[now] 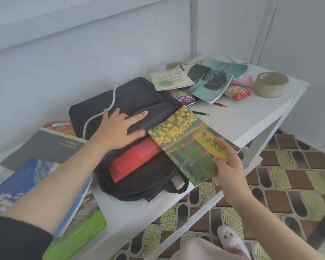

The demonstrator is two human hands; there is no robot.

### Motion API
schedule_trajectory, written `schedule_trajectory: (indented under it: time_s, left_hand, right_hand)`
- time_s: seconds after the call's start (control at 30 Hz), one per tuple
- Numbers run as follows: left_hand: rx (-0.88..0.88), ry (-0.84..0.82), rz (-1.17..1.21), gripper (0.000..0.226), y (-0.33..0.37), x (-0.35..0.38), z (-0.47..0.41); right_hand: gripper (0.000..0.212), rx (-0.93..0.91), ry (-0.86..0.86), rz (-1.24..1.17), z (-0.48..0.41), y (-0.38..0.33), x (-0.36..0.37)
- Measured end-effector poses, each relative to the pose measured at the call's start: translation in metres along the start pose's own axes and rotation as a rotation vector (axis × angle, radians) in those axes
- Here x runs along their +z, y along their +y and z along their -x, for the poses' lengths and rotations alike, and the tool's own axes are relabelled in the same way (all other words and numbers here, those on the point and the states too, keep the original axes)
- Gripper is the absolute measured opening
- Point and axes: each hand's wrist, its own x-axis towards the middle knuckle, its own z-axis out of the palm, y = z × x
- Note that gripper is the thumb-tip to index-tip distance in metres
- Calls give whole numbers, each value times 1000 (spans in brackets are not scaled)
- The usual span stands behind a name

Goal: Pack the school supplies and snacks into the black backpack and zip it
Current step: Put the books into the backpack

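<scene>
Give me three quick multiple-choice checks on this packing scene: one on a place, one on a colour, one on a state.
1. Where is the roll of tape?
A. On the floor tiles
B. At the far right of the white table
C. On top of the grey book

2. What colour is the blocky item in the black backpack?
A. Blue
B. White
C. Red

3. How is the backpack's main compartment?
A. Open, with the left hand gripping its flap
B. Zipped shut
C. Open, with no hand on it

Answers:
1 B: the tape stands on the tabletop near its right edge.
2 C: a red block shows in the opening.
3 A: the left hand's thumb is under the flap and its fingers are on top, while the right hand holds the flower-cover book at the opening.
</scene>
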Motion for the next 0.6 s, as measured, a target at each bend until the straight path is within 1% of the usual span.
schedule_trajectory:
  time_s: [0.07,0.13,0.23,0.3,0.37,0.47,0.6]
  left_hand:
    - [-27,-103,119,75,3,-3,5]
    - [8,-119,244,78,4,-11,3]
    - [52,-87,504,64,-6,-32,-8]
    - [68,-116,642,54,-17,-41,-15]
    - [70,-162,740,51,-27,-45,-20]
    - [53,-183,805,52,-32,-46,-27]
    - [79,-162,755,48,-31,-51,-32]
  right_hand:
    - [52,14,6,12,0,0,-2]
    - [53,15,5,23,-1,0,-3]
    - [54,18,-6,39,1,-2,-5]
    - [54,25,-21,45,2,-4,-7]
    - [52,34,-44,23,4,-8,-9]
    - [49,50,-125,-4,4,-15,-11]
    - [49,70,-215,-5,1,-26,-6]
